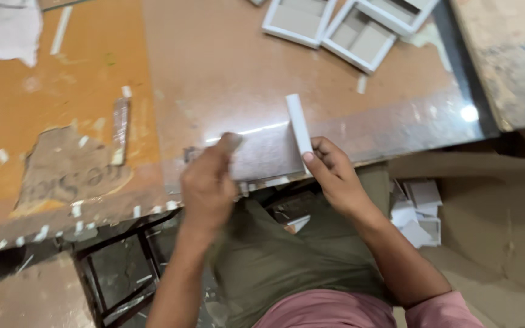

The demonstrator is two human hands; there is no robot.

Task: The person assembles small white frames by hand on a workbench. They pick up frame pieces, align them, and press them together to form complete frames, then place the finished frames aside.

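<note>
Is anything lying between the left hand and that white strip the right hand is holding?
Nothing visible. The right hand pinches the white strip at its lower end, and only bare table lies between it and the left hand. The white frames sit well away, further up the table.

The scene was evenly and fairly brightly lit from above, with soft daylight-like tones. A small round glare spot shone on the clear glass sheet covering the worn orange-brown wooden table, and a thin bright streak ran along the glass near the left hand. Motion blur softened that hand and the whole picture; edges of the white rectangular frames looked smeared. The space under the table lay in deep shadow. The top-left corner was washed out, and straight lines bowed slightly toward the borders.
</note>
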